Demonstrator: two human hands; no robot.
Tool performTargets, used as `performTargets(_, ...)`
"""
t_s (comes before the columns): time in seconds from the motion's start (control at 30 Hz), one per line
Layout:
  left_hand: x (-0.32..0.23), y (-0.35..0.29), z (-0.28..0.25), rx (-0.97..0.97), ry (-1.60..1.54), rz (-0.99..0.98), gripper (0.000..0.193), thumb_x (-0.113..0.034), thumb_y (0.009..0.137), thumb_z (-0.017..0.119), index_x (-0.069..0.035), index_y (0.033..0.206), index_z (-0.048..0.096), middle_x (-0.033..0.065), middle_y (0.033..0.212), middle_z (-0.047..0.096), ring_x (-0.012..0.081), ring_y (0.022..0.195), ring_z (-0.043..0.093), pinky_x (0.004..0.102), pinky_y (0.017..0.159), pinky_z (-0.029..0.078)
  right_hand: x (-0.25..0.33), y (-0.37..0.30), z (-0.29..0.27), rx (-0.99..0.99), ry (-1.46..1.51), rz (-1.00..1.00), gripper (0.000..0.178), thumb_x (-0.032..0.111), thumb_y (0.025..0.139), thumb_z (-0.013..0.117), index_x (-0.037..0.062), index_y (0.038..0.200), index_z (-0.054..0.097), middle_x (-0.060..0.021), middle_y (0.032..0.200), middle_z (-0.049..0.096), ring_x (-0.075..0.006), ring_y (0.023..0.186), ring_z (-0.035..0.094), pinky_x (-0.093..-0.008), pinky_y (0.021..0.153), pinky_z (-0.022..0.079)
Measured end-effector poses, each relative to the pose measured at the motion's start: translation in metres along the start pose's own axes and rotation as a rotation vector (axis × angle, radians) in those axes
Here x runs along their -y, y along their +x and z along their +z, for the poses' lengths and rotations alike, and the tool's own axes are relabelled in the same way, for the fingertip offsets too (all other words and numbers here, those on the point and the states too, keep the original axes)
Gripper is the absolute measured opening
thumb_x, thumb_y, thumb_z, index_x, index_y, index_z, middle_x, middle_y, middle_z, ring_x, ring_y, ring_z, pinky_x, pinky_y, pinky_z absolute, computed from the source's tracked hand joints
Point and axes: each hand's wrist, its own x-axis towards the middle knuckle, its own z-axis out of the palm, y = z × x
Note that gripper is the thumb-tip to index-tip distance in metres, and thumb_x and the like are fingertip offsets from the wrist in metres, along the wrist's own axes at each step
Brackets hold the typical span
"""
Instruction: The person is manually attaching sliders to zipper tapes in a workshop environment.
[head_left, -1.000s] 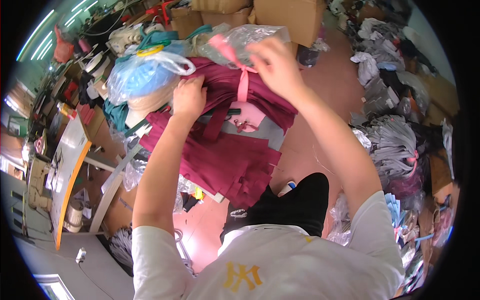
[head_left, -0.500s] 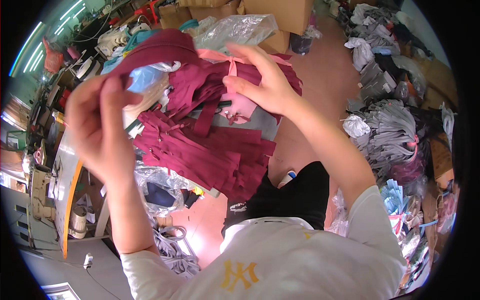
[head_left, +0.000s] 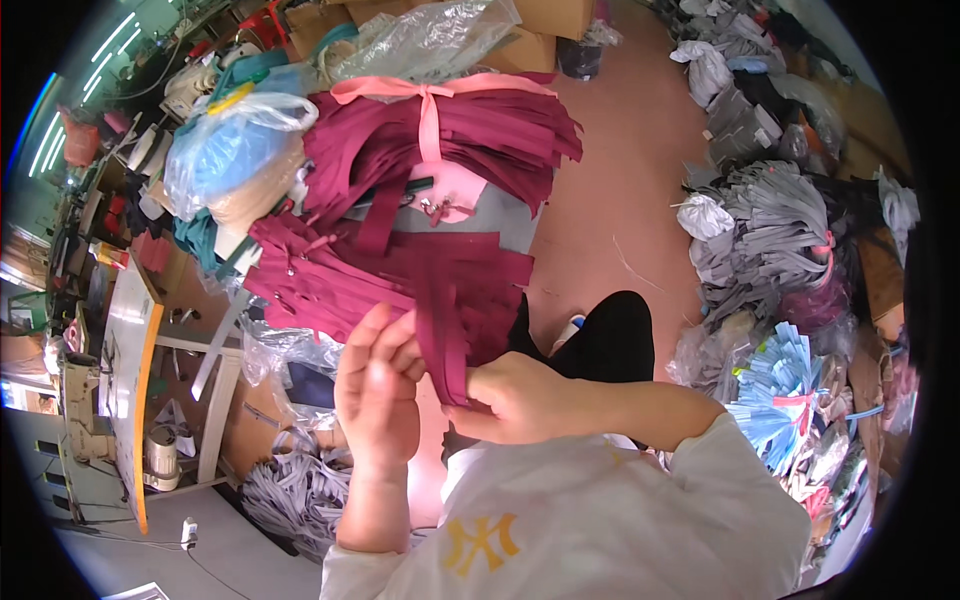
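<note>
A maroon zipper hangs in front of me, its lower end pinched in my right hand. Beside its left edge is my left hand, raised with fingers loosely bent and apart; whether the fingertips touch the tape is hard to tell. Beneath lies a pile of maroon zippers, with small metal sliders at its left side. Farther back, a thick bundle of maroon zippers is tied with a pink ribbon. Between them sits a pink piece with sliders on it.
A clear bag with blue contents stands left of the bundle. An orange-edged table is at the left. Grey zipper bundles and a light blue bundle lie along the right. Cardboard boxes stand at the back.
Both hands have come down and closer to my body. The zipper, earlier raised in a loop by my left hand, now hangs from the pile to my right hand. My left hand has loosened.
</note>
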Motion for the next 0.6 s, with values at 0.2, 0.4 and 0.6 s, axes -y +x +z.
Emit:
performTargets(0.2,0.009,0.005,-0.01,0.001,-0.085,-0.286,0.057,-0.005,0.095,0.064,0.003,0.146,0.04,0.0077,0.106,0.062,0.013,0.087,0.06,0.0255,0.077,0.05,-0.001,-0.001,0.0,0.202,-0.304,-0.161,0.025,0.024,0.089,0.068,0.0021,0.079,0.06,-0.0129,0.069,0.062,-0.0328,0.063,0.063,-0.0422,0.057,0.05)
performTargets(0.4,-0.012,-0.009,-0.003,-0.135,0.01,-0.187,0.046,-0.012,0.097,0.063,0.0,0.14,0.051,-0.0012,0.094,0.056,0.0083,0.07,0.039,0.021,0.056,0.031,-0.023,0.063,-0.058,-0.05,0.091,0.121,0.015,0.018,0.092,0.068,0.0032,0.093,0.067,-0.0105,0.082,0.066,-0.0212,0.075,0.067,-0.0343,0.069,0.052)
performTargets(0.6,-0.006,-0.018,0.003,-0.246,-0.129,-0.166,0.044,0.002,0.098,0.056,-0.002,0.141,0.05,0.008,0.12,0.065,0.0179,0.111,0.063,0.0331,0.099,0.05,-0.111,0.129,-0.085,-0.407,-0.701,-0.035,0.015,0.019,0.088,0.065,0.0061,0.095,0.069,-0.0137,0.091,0.065,-0.0341,0.089,0.065,-0.044,0.076,0.052)
